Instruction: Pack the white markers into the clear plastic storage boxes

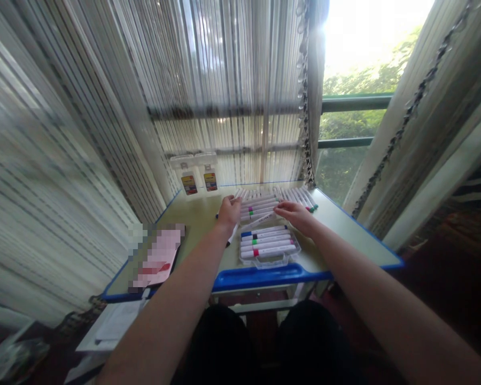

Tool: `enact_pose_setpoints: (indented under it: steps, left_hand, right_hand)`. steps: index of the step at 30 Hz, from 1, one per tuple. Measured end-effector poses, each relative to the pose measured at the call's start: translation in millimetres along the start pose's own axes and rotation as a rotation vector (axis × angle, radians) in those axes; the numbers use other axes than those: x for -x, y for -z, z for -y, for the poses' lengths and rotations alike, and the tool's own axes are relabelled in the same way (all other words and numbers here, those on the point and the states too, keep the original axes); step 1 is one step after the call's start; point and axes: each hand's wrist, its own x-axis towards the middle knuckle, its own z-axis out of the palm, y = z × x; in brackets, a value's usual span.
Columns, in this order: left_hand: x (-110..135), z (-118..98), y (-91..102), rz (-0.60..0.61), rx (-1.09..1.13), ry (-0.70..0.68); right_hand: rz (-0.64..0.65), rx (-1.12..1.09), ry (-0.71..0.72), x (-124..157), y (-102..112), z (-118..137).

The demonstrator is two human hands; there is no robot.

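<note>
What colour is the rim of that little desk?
The desk rim is blue, seen best in the head view.

Both forearms (184, 289) were bare along the whole length that showed, from the lower edge up to the wrists. The left hand (228, 211) and the right hand (294, 214) were bare as well. The two thighs (220, 342) at the bottom wore plain black cloth (312, 342) (trousers or shorts, the view could not tell), smooth and dull.

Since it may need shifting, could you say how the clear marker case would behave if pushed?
The clear case looks thin plastic, so probably light. Flat-bottomed, it should slide, not roll. It seems lidless, so its markers might spill if tipped.
</note>
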Motion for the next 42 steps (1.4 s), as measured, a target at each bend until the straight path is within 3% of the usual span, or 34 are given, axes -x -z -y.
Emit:
enact_pose_setpoints:
  steps: [12, 21, 25, 30, 36, 42]
  left_hand:
    - [0.8, -3.7, 4.3, -0.006, 0.224, 0.124]
    - [-3.6, -3.1, 7.2, -0.098, 0.355, 0.015]
    - [-5.5, -2.1, 7.8, -0.105, 0.343, -0.022]
    - [-10.2, 4.0, 7.4, -0.095, 0.284, -0.081]
    - [-12.7, 10.8, 9.1, -0.091, 0.13, -0.202]
    - [-8.8, 6.9, 11.4, -0.086, 0.078, -0.22]
  right_hand:
    - [-0.041, 0.305, 0.174, -0.5, 3.5, -1.8]
    - [0.071, 0.437, 0.199, -5.8, 3.2, -10.8]
    - [0.074, 0.48, 0.175, -4.5, 4.9, -14.0]
    - [0.162, 0.347, 0.176, -1.8, 5.3, -17.0]
    - [0.136, 0.373, 0.239, -3.1, 4.9, -17.6]
    - [0.161, 0.42, 0.303, -3.0, 4.1, -13.0]
